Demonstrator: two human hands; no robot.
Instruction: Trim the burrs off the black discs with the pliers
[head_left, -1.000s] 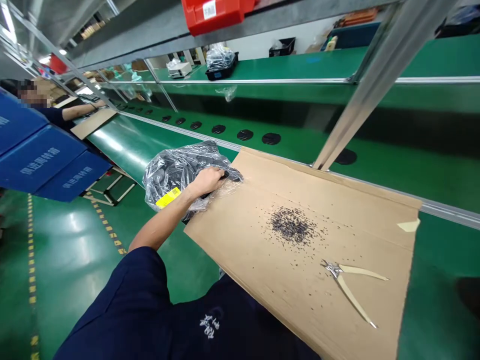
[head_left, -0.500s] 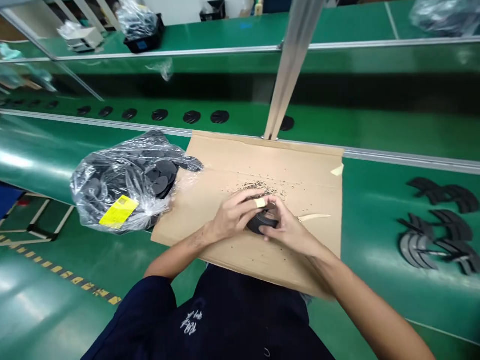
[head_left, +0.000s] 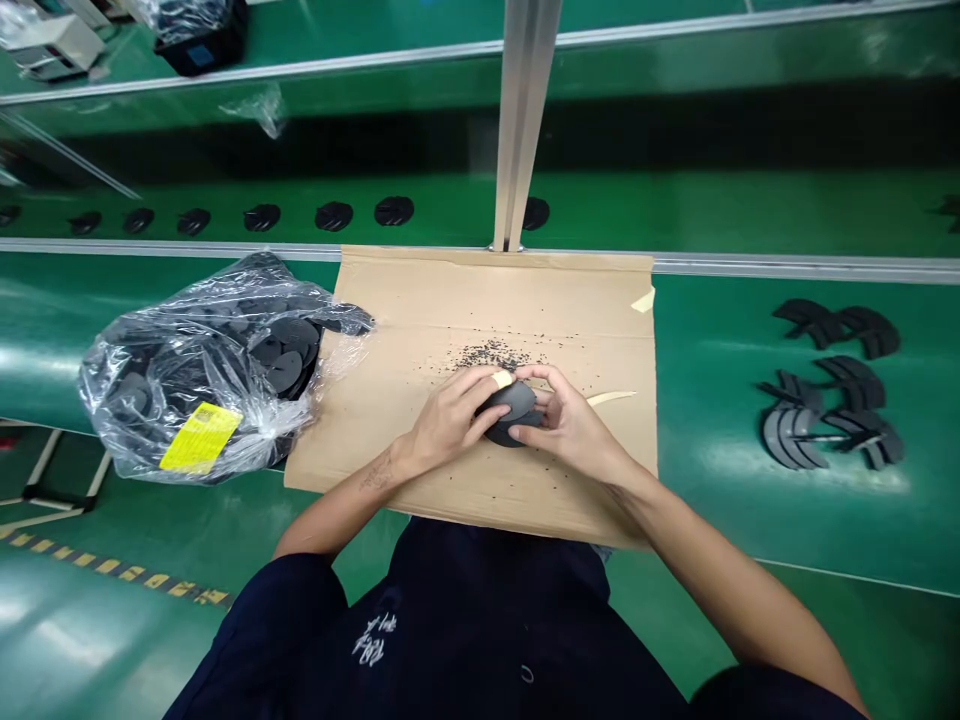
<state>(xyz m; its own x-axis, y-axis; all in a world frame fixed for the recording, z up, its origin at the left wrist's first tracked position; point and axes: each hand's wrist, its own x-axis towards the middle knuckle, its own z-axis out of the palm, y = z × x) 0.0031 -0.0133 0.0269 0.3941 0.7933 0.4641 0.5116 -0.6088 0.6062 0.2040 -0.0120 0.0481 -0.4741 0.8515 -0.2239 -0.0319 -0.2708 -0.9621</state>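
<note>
Between my two hands are black round discs (head_left: 513,400), one tilted over another, just above the cardboard sheet (head_left: 405,300). My left hand (head_left: 450,415) is closed on the discs' left side, thumb on the upper face; pale tape wraps one finger. From the right, my right hand (head_left: 570,425) grips their edge, with its thumb on the near side. The fingers partly hide the discs. Many tiny black bits (head_left: 491,353) lie scattered on the cardboard just beyond my hands.
A clear plastic bag (head_left: 150,350) full of black discs lies left, bearing a yellow label (head_left: 201,438). Curved black pieces (head_left: 795,435) lie in groups at right. Beyond the cardboard, black round parts (head_left: 334,215) line the green belt, and a metal post (head_left: 521,130) rises behind.
The view has shifted, so the scene sits further left and higher. Between my hands, a disc's flat grey face now shows tilted upward, where a darker round shape was before.
</note>
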